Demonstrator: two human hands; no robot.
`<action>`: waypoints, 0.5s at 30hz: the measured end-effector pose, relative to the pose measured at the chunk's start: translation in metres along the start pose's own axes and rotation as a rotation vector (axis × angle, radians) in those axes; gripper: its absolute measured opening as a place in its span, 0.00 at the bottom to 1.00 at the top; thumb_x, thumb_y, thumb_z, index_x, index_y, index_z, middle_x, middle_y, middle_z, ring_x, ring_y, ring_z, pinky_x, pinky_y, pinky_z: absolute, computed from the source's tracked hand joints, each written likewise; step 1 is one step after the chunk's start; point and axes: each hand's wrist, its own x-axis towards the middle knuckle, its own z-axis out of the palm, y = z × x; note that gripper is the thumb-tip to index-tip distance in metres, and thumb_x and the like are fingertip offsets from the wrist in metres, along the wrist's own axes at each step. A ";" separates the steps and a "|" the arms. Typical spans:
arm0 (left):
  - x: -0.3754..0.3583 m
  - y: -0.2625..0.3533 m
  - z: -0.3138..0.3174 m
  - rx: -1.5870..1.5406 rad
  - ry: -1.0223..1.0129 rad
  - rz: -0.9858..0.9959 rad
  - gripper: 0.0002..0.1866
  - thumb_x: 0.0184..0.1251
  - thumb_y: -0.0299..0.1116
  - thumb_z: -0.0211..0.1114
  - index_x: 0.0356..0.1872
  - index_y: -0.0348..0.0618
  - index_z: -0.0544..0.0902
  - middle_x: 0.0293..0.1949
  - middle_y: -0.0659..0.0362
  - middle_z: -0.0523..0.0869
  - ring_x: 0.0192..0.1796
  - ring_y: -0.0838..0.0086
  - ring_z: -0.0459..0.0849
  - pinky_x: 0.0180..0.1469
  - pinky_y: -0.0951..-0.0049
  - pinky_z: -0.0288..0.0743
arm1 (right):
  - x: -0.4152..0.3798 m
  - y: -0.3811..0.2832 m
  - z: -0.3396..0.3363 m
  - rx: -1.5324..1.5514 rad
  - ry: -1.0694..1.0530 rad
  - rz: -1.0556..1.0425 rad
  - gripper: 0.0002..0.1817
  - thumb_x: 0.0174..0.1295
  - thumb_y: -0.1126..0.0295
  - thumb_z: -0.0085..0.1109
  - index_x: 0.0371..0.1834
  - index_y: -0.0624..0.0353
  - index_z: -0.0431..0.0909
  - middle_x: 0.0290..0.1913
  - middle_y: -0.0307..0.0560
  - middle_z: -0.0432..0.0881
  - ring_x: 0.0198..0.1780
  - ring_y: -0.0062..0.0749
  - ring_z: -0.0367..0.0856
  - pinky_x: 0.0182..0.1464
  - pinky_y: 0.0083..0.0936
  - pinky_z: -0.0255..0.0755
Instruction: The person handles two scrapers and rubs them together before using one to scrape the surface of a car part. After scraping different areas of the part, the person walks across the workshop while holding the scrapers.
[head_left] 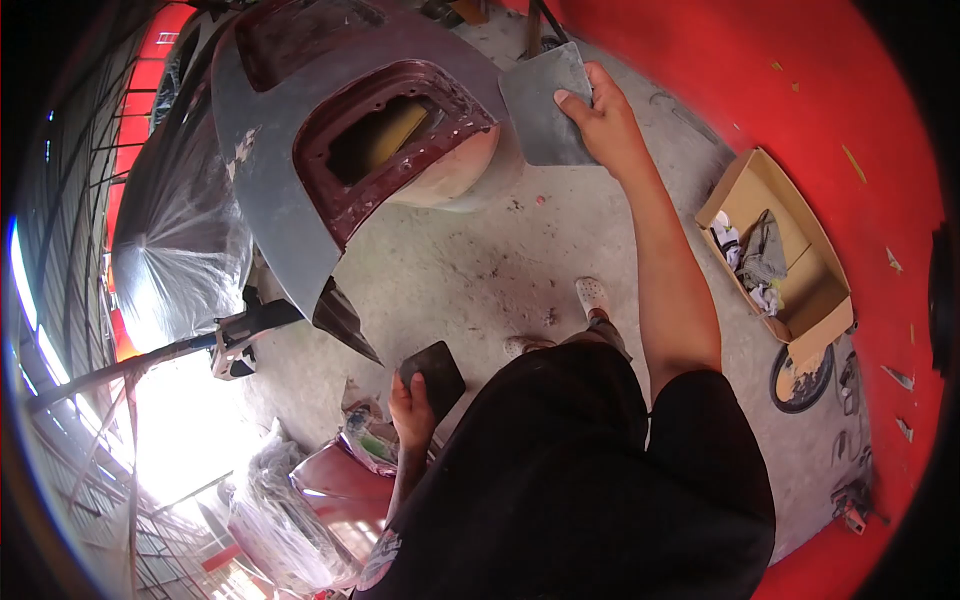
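Observation:
My right hand is raised at the top, thumb flat against a thin grey rectangular sheet that looks like sandpaper. The sheet's left edge overlaps the car body panel in this view. Low by my waist, my left hand grips a dark, flat, nearly square sheet or pad, below the panel's pointed lower corner. Dull grey covers the panel's outer face. A maroon recess with a cutout sits in it, and pale scuffs mark the grey surface.
A cardboard box with crumpled cloths and scraps stands on the concrete floor along the red wall. Beside it lies a round black-rimmed item. Plastic-draped parts are at left, near a dark stand bar.

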 end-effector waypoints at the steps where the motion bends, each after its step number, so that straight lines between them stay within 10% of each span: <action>1: -0.001 -0.003 0.001 -0.030 0.042 0.044 0.11 0.72 0.33 0.54 0.44 0.36 0.78 0.34 0.56 0.85 0.37 0.77 0.80 0.41 0.74 0.74 | -0.001 0.001 0.000 -0.001 -0.002 0.002 0.19 0.62 0.68 0.59 0.55 0.60 0.71 0.43 0.46 0.81 0.43 0.26 0.78 0.47 0.24 0.71; 15: -0.004 0.000 0.001 -0.024 -0.039 -0.007 0.12 0.73 0.33 0.53 0.50 0.35 0.76 0.40 0.58 0.84 0.42 0.77 0.79 0.47 0.76 0.72 | -0.010 0.021 0.011 0.167 -0.023 -0.168 0.18 0.63 0.70 0.59 0.54 0.63 0.69 0.45 0.46 0.81 0.43 0.25 0.79 0.46 0.23 0.74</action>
